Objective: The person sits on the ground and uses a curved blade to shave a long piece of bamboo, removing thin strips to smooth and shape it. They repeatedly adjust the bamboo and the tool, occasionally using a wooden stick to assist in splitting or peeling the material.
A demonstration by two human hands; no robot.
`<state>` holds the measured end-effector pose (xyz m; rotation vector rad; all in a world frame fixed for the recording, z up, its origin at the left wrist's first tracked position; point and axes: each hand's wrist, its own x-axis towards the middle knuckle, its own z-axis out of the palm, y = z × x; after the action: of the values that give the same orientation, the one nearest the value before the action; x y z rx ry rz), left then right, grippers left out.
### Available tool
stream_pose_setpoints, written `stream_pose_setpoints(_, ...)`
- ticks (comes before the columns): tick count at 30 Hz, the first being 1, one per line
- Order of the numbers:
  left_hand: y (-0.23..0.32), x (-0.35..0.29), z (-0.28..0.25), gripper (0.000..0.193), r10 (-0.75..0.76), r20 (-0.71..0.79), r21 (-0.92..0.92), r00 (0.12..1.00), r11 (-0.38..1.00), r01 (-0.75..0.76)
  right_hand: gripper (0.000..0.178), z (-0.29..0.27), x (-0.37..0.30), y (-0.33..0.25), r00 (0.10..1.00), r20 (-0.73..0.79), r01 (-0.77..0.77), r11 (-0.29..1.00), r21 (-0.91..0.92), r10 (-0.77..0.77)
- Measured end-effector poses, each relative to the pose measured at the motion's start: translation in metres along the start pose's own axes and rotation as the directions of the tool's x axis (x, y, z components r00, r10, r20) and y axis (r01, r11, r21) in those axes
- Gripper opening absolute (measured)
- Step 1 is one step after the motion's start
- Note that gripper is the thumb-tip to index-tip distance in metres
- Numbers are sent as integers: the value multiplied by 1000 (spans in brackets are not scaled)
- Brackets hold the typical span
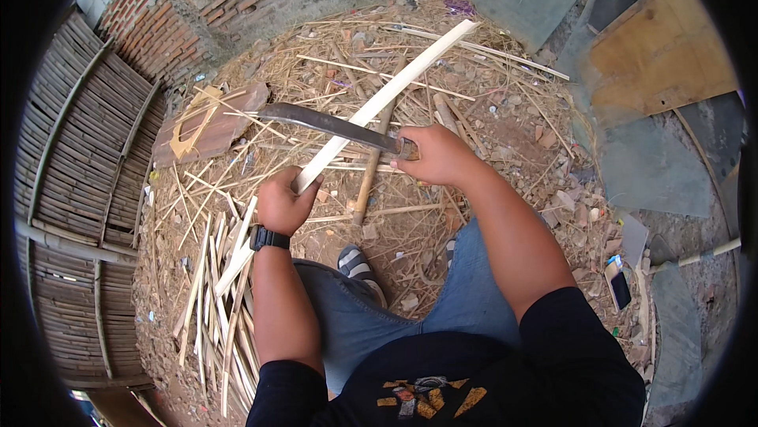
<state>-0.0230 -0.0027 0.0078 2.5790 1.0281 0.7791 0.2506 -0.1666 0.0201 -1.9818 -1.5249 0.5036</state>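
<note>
Watching from afar, I saw a long pale strip (pixel 415 71) slant from near left to far right. A machete (pixel 316 120) crossed it, tip pointing left, contact unclear. The left hand (pixel 286 202), nearer the strip, had fingers wrapped around its near part; the right hand (pixel 434 157) clenched the machete's handle (pixel 407 148).

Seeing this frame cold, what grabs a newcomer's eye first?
The long machete in the right hand, its blade crossing the pale wooden strip gripped by the left hand. Next, the pile of pale strips on the ground, beside the left forearm.
</note>
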Motion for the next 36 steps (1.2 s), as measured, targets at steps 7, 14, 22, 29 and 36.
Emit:
stream_pose_setpoints(7,-9,11,4,39,6,-84,126,996,992,5,49,-12,28,58,961,-234,-112,980,164,149)
stream_pose_setpoints(14,-1,10,2,50,-26,-42,82,999,996,29,54,-1,17,12,996,33,-82,993,90,79)
stream_pose_setpoints(22,-10,7,0,54,-60,-64,67,996,996,64,57,-27,18,48,931,-239,-218,945,242,276)
stream_pose_setpoints(29,1,10,5,45,-68,17,109,998,992,66,50,-7,6,4,997,3,-70,992,-103,71)
stream_pose_setpoints(36,-9,10,-1,35,2,-217,257,976,965,55,62,-23,25,61,955,-215,-181,977,115,203)
